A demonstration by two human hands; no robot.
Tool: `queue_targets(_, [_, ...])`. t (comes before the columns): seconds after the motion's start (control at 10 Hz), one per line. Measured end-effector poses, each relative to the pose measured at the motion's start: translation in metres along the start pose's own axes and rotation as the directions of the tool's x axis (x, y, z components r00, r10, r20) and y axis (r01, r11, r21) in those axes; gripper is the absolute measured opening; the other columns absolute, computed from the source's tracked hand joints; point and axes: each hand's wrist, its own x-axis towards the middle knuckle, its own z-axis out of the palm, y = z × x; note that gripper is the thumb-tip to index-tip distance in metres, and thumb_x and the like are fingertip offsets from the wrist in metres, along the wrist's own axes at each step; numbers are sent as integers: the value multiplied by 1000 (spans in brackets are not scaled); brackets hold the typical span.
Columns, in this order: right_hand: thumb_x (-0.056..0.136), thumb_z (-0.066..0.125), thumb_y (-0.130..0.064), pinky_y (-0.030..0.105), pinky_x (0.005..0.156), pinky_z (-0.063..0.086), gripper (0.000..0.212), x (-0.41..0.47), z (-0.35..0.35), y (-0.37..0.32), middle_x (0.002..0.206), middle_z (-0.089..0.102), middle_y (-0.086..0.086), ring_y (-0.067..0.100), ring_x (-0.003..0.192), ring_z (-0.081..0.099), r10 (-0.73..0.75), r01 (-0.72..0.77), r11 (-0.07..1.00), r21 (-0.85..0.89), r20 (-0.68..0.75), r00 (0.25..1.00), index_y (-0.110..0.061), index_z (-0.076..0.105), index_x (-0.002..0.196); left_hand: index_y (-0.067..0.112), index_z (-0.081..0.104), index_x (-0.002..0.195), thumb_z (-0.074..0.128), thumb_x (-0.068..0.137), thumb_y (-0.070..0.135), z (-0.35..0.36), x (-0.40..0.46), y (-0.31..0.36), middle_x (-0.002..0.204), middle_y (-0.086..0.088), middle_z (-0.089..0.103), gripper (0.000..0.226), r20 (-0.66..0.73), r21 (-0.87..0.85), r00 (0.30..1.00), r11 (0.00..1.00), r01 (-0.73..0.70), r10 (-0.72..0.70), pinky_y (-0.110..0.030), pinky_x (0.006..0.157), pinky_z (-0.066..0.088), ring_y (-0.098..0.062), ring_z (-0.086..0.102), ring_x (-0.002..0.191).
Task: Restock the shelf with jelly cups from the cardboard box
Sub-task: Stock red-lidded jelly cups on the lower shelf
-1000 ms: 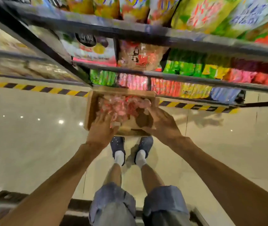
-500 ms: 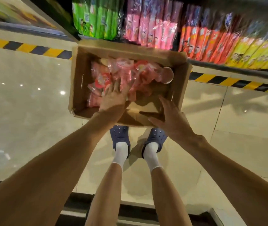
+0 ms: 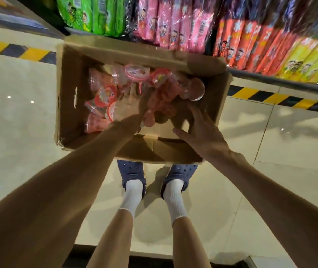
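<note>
An open cardboard box (image 3: 71,89) stands on the floor against the bottom shelf. It holds several pink and red jelly cups (image 3: 137,73) in clear wrapping. My left hand (image 3: 133,107) reaches down into the box, its fingers spread flat on the pile of cups. My right hand (image 3: 200,128) is inside the box at its near right side, fingers straight and apart, just short of the cups and holding nothing. One pale round cup (image 3: 196,88) lies at the far right of the pile.
The bottom shelf (image 3: 270,79) behind the box carries green (image 3: 92,14), pink (image 3: 169,22), orange and yellow snack packs standing upright. A yellow-black stripe (image 3: 25,52) runs along the tiled floor. My feet in blue clogs (image 3: 133,171) stand right behind the box.
The view has dropped closer to the box. My left hand has slid a little further into the cups, and my right hand has moved forward over the near flap into the box.
</note>
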Motion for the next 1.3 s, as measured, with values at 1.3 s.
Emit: queue_targets(1.3, [90, 62, -56, 34, 105, 37, 98, 129, 46, -64, 136, 51, 0, 20, 121, 53, 562, -396, 582, 710, 0, 827, -11, 13, 161, 31, 42, 149, 59, 101, 51, -52, -71, -34, 143, -7, 51, 55, -160, -527, 965, 844, 97, -210, -43, 93, 60, -13, 65, 105])
